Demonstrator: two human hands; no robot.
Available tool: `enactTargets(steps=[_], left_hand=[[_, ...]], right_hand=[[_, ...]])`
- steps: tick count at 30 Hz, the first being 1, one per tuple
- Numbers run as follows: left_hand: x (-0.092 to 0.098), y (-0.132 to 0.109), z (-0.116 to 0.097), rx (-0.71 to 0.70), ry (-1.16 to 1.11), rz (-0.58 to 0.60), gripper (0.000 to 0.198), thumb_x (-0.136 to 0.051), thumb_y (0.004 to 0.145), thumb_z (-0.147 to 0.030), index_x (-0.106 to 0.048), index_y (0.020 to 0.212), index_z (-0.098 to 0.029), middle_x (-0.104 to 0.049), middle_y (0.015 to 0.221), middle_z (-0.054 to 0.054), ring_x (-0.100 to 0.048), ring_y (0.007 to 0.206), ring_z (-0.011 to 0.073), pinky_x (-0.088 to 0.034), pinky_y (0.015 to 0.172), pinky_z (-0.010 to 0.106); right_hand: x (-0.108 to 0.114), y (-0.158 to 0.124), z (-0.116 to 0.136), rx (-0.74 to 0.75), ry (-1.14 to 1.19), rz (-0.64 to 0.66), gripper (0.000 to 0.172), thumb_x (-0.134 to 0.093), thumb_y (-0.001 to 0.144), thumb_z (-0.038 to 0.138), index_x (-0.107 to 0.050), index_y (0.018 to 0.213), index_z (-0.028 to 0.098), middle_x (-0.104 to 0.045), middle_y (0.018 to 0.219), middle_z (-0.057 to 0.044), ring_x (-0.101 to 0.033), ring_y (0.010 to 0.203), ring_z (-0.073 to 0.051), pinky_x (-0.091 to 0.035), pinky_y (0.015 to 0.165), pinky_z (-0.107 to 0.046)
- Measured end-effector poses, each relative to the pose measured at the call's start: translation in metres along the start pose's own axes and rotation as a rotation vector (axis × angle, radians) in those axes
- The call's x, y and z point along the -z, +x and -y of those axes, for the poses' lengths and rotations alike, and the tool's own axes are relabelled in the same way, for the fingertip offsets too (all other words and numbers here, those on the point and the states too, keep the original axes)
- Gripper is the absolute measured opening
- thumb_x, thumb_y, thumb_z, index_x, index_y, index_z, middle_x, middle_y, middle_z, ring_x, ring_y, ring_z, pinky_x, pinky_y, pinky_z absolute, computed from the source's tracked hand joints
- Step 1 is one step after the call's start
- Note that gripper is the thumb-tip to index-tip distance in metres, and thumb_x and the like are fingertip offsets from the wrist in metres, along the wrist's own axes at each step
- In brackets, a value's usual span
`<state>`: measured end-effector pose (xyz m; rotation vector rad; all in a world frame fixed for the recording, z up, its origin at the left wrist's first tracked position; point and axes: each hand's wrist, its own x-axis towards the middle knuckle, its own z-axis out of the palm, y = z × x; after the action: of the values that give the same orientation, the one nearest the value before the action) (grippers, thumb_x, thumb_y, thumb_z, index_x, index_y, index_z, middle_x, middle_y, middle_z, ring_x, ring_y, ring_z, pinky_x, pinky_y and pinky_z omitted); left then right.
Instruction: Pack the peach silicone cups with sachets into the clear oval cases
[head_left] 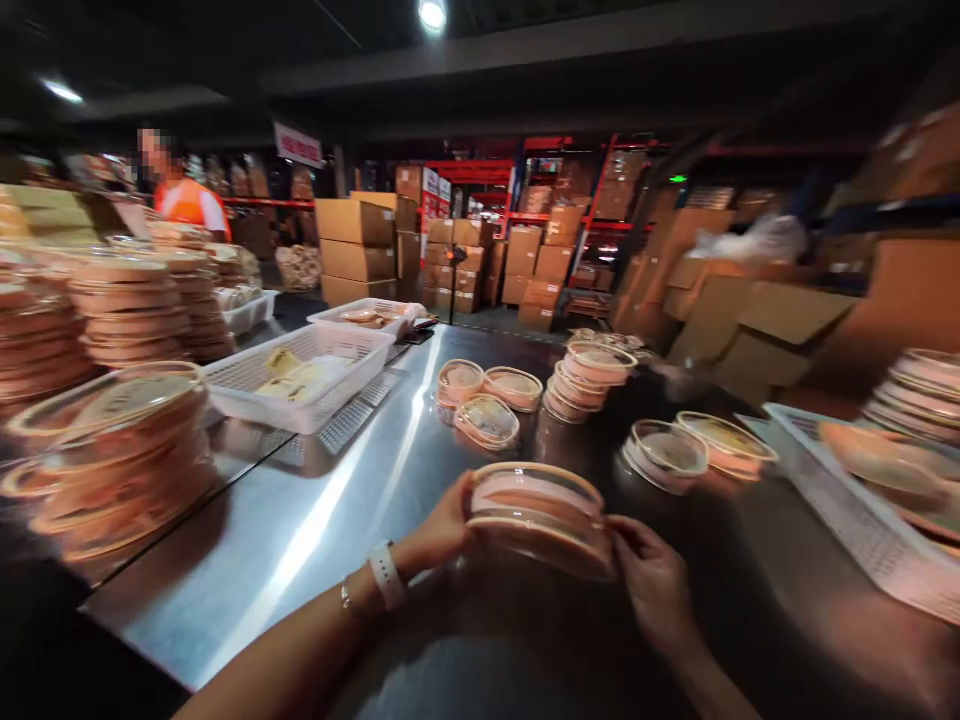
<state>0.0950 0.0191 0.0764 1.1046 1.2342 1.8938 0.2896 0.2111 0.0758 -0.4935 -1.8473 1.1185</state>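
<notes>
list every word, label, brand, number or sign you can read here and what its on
No text can be read for certain.
Hanging sign: reddish marks, too blurred to read.
Lit green sign: too small to read.
White panels by the red racking: too small to read.
Brown cartons: pale labels on some, too small to read.
Held round container: no readable text.

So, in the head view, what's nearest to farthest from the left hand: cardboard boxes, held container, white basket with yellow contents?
1. Held container: in the left hand.
2. White basket: left, farther up the table.
3. Cardboard boxes: background, beyond the table.
</notes>
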Motion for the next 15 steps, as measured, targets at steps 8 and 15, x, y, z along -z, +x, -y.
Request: enactTargets(steps=[8,15], left_hand=[[0.018,0.003,0.012,-0.053,0.264,-0.265,0.062,-0.083,0.058,-0.03,-0.056,0.113,-0.02,-0.072,0.103,0.005,-0.071,0.088,0.0241,-0.058,0.083,0.041],[0.017,-0.002,0.027,-0.221,0.364,-0.361,0.057,-0.083,0.061,-0.033,-0.057,0.111,-0.022,-0.064,0.132,0.014,-0.069,0.111,0.0294,-0.056,0.097,0.047]], right_hand=[[-0.003,-0.011,0.024,0.378,-0.198,0.408,0.037,-0.062,0.092,0.057,-0.078,0.103,0.025,-0.079,0.101,-0.011,-0.075,0.094,-0.028,-0.062,0.084,-0.044],[0.0,-0.015,0.019,0.604,-0.483,0.378,0.046,-0.043,0.105,0.044,-0.072,0.078,0.02,-0.069,0.067,-0.008,-0.065,0.062,-0.022,-0.054,0.062,-0.034]])
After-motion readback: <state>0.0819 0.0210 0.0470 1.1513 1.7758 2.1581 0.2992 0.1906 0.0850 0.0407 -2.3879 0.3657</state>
